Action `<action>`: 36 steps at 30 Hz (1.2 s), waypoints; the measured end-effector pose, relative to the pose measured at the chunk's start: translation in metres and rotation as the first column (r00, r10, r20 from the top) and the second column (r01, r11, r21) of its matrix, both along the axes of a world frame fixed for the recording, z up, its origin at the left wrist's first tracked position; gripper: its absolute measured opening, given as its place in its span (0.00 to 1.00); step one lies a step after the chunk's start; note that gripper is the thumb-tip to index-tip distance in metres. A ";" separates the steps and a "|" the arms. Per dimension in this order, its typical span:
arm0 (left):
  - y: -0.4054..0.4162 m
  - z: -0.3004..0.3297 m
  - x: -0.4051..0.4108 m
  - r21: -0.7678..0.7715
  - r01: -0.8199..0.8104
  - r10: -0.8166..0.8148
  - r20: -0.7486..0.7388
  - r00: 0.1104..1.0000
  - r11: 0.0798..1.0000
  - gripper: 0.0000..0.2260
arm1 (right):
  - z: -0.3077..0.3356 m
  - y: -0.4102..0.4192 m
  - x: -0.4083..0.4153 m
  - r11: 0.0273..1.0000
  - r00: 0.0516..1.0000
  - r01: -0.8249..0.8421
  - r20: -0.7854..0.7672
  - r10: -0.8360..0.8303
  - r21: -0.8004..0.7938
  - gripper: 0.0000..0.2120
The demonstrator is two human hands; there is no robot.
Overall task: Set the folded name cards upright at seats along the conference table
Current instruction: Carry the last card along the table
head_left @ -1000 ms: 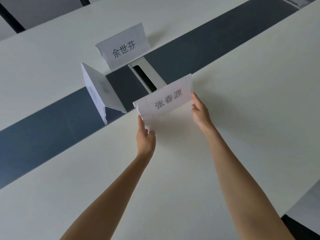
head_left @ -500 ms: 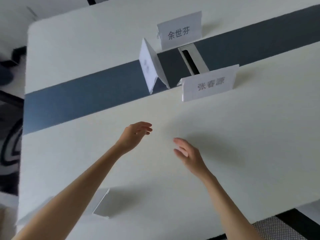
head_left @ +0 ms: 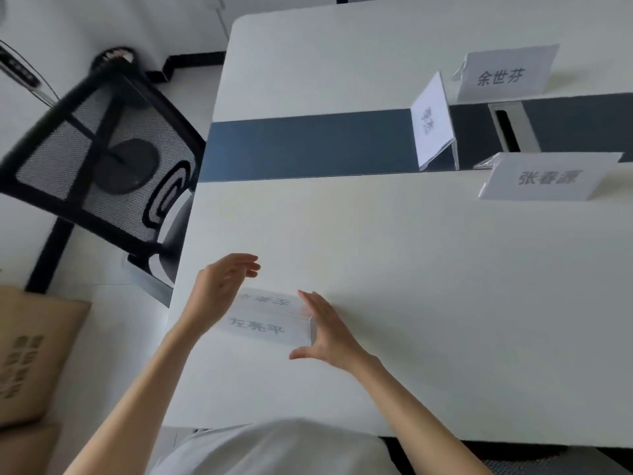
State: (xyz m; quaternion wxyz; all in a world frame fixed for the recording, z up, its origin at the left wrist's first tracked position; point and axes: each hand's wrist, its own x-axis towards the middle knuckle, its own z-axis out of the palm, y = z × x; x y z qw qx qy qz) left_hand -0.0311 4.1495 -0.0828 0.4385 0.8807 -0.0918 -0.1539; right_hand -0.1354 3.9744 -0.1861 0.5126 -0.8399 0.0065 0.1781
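A folded name card [head_left: 265,322] lies flat on the white conference table [head_left: 411,269], close to its near left corner, its print upside down to me. My left hand [head_left: 219,291] hovers over the card's left end with fingers spread. My right hand [head_left: 327,332] sits at the card's right edge, fingers straight and thumb out, touching or nearly touching it. Three other cards stand upright at the far right: one near me [head_left: 548,178], one across the table [head_left: 503,75], and one turned sideways [head_left: 433,123] on the blue strip.
A dark blue strip [head_left: 308,145] runs across the table's middle, with a cable port [head_left: 512,128] in it. A black mesh chair [head_left: 102,149] stands off the table's left end. A cardboard box [head_left: 30,351] sits low at the left.
Both hands let go of the near standing card and drew back toward me. The view swung left, and the hands now flank a flat card at the near left corner.
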 end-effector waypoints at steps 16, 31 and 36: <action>0.143 -0.029 -0.012 -0.223 0.358 -0.390 -0.120 0.913 0.907 0.15 | 0.013 0.152 -0.078 0.669 0.667 0.743 0.089 -0.740 -0.007 0.30; 0.176 -0.056 -0.107 -0.224 0.768 -0.795 -0.270 0.543 0.601 0.16 | 0.037 0.330 -0.235 -0.283 -0.267 0.955 -0.166 -0.949 0.087 0.31; 0.163 -0.069 -0.161 -0.212 0.907 -0.903 -0.319 0.288 0.364 0.12 | 0.036 0.391 -0.295 -0.538 -0.534 0.843 -0.134 -0.835 -0.004 0.18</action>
